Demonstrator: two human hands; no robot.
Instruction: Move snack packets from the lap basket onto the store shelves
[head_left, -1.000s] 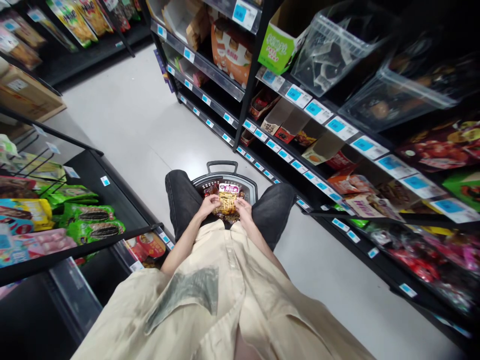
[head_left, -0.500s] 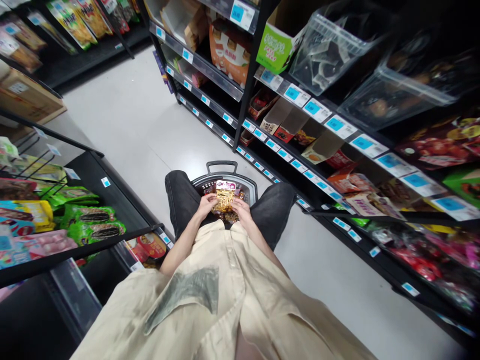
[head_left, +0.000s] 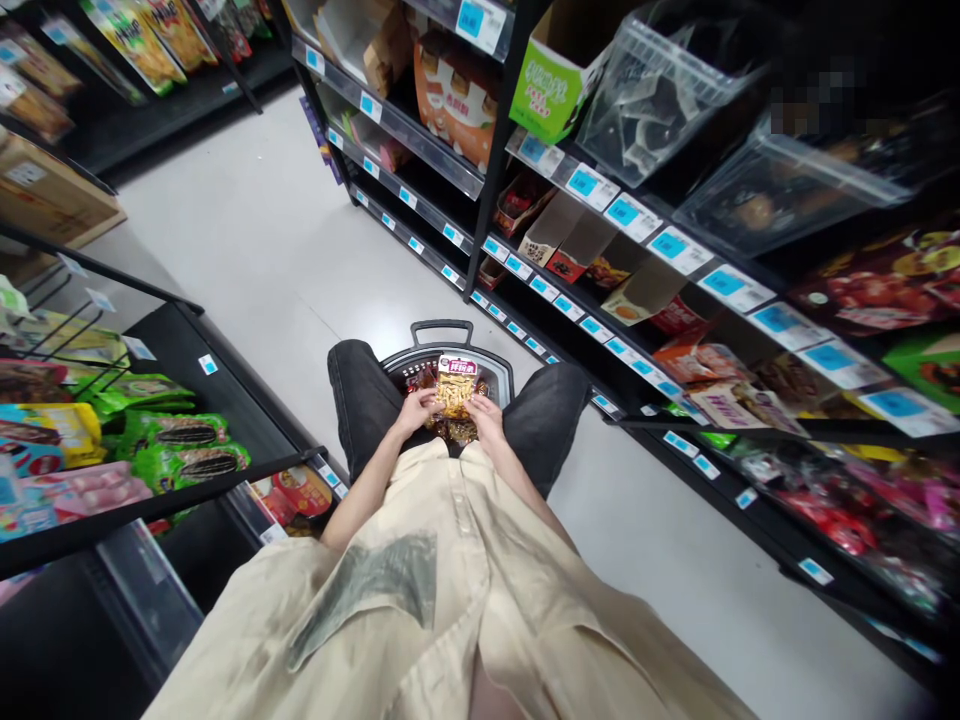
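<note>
Left hand (head_left: 420, 408) and right hand (head_left: 485, 412) pinch opposite side edges of a snack packet (head_left: 457, 390), held over the basket (head_left: 501, 370). Judged light, pliable, slick-surfaced, contents possibly crushable; best hold likely both side edges, lightly.

Green box (head_left: 546, 92) beside clear bin (head_left: 637, 125); brown carton (head_left: 64, 200) at left.

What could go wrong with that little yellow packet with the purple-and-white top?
The left hand and right hand pinch the small yellow packet with a purple-and-white top by its sides, so it might slip into the dark grey plastic basket below. The basket sits between two legs in black trousers, so a leg could bump it. The right knee also seems near the black shelf with blue-and-white tags and might knock it.
</note>
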